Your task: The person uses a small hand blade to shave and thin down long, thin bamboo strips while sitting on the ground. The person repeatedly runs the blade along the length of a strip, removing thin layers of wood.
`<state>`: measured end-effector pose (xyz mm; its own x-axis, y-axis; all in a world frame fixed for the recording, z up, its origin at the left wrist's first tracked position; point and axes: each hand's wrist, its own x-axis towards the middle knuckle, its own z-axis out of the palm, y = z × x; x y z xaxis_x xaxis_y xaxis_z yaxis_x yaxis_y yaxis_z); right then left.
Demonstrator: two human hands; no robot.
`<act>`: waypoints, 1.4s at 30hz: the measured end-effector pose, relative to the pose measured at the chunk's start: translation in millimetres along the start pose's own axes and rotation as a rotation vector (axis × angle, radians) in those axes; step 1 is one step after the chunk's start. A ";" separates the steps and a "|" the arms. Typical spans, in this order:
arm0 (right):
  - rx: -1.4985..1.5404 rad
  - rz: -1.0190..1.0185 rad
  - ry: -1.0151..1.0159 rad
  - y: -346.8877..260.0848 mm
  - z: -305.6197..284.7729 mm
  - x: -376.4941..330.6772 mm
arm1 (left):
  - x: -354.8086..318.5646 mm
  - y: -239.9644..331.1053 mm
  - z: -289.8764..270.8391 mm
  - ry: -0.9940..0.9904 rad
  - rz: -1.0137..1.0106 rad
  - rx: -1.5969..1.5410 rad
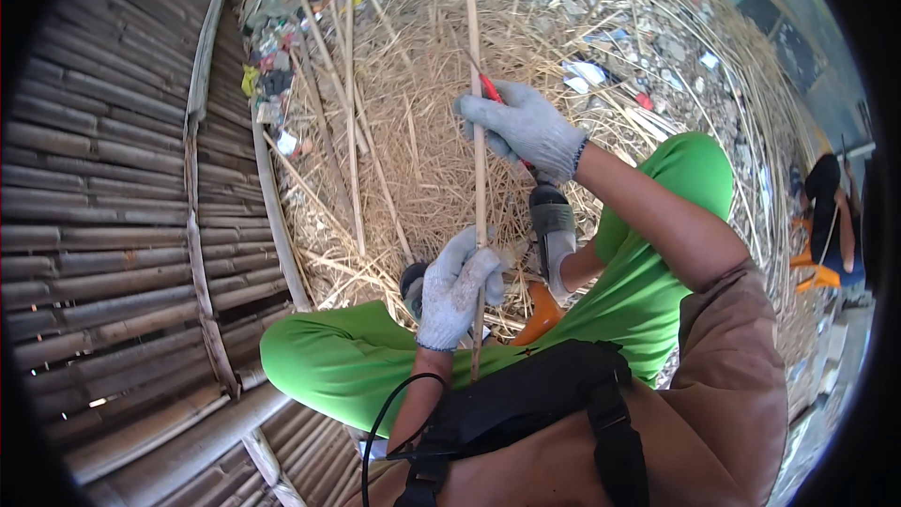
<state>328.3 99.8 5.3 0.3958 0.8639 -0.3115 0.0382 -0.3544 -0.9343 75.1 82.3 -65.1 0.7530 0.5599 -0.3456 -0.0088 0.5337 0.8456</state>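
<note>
Straw-littered ground [434,164], long slender pole [481,190]

Here's the stick [480,183], long, slim and pale tan, running straight out from the lap, the left hand [454,288] around its near part, the right [521,122] further along. And the knife [490,90], red-handled, slants from the right hand, its thin dark blade angled across the stick.

Even, soft daylight — the bamboo wall [113,235] dimmer, its lines bending toward the black rim.
</note>
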 end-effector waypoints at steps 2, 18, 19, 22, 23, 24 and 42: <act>0.015 -0.041 0.000 -0.2 -6.8 -8.3 | -0.3 -1.0 1.4 -0.049 0.031 0.061; 0.145 -0.026 -0.203 45.0 -6.6 14.6 | -10.1 -41.3 -3.6 -0.033 -0.127 -0.480; 0.134 -0.026 -0.210 41.6 -6.2 10.2 | -10.0 -42.5 -2.9 -0.054 -0.118 -0.523; 0.124 -0.042 -0.227 31.5 -11.7 -3.3 | -5.5 -40.9 -0.9 -0.135 -0.125 -0.653; 0.113 -0.044 -0.205 31.4 -15.0 -8.2 | -3.1 -40.4 1.1 -0.163 -0.127 -0.693; 0.102 -0.046 -0.185 31.6 -17.8 -13.0 | -2.8 -38.9 2.2 -0.168 -0.135 -0.688; 0.023 -0.105 -0.344 64.2 -28.5 -29.2 | 2.6 -24.5 19.7 -0.095 -0.128 -0.464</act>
<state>345.3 41.6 -40.6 0.0584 0.9665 -0.2498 0.0404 -0.2523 -0.9668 90.2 58.2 -78.7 0.8235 0.4232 -0.3779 -0.1888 0.8325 0.5209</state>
